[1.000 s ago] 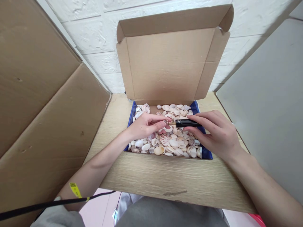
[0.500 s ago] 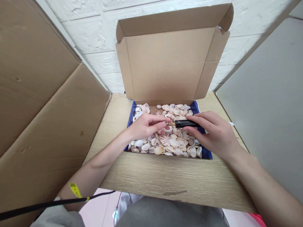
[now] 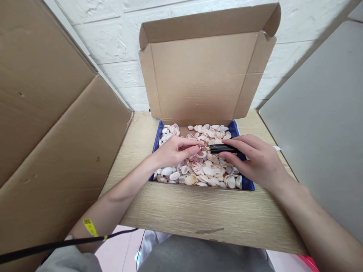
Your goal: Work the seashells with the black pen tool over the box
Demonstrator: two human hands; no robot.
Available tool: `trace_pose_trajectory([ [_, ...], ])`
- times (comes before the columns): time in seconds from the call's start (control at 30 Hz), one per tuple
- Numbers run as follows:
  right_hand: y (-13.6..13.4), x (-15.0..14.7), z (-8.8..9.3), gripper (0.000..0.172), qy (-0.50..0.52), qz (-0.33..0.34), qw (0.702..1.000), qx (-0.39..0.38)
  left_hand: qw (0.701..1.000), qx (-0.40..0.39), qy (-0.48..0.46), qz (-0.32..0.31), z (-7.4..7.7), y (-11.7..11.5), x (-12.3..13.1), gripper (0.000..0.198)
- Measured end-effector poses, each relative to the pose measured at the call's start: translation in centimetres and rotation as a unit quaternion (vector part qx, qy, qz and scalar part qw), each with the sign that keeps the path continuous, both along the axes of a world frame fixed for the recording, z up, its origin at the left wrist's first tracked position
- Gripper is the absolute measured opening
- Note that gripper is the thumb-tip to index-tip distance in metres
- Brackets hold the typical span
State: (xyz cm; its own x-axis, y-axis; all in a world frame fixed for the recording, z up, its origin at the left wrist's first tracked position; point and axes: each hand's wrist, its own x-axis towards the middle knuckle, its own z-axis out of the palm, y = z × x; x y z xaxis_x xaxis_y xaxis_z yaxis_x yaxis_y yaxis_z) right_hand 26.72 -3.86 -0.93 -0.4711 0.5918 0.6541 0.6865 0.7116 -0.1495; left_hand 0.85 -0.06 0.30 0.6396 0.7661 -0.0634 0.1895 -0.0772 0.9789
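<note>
Over the open box of seashells, my right hand grips the black handle of a small pen-type hand drill between thumb and fingers. The drill lies level, its brass-coloured chuck pointing left. Thumb and fingertips of my left hand are pinched together at the drill's tip. They hold a small shell, mostly covered by the fingers. Whether the bit has entered the shell I cannot tell. Below the hands, white, cream and reddish-striped shells fill the box, among them a striped scallop shell.
The box's brown cardboard lid stands up behind, near a white brick wall. Tall cardboard closes off the left side, and a grey panel the right. A black cable with a yellow tag crosses my left forearm.
</note>
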Motion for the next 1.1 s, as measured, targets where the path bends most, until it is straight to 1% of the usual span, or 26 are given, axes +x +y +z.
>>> trace_pose_trajectory([
  [0.27, 0.04, 0.04, 0.02, 0.027, -0.001, 0.002, 1.000, 0.010, 1.000, -0.003, -0.007, -0.001, 0.05, 0.00, 0.05, 0.045],
  [0.5, 0.04, 0.09, -0.24, 0.025, 0.005, -0.005, 1.000, -0.010, 1.000, -0.004, -0.010, -0.003, 0.01, 0.01, 0.04, 0.043],
  [0.77, -0.07, -0.09, 0.21, 0.018, -0.019, -0.007, 1.000, -0.014, 1.000, 0.003, -0.013, 0.001, -0.13, 0.03, 0.07, 0.045],
  [1.1, -0.06, -0.04, 0.08, 0.019, -0.020, -0.008, 0.999, -0.026, 1.000, -0.003, -0.007, -0.004, -0.19, 0.05, 0.00, 0.042],
])
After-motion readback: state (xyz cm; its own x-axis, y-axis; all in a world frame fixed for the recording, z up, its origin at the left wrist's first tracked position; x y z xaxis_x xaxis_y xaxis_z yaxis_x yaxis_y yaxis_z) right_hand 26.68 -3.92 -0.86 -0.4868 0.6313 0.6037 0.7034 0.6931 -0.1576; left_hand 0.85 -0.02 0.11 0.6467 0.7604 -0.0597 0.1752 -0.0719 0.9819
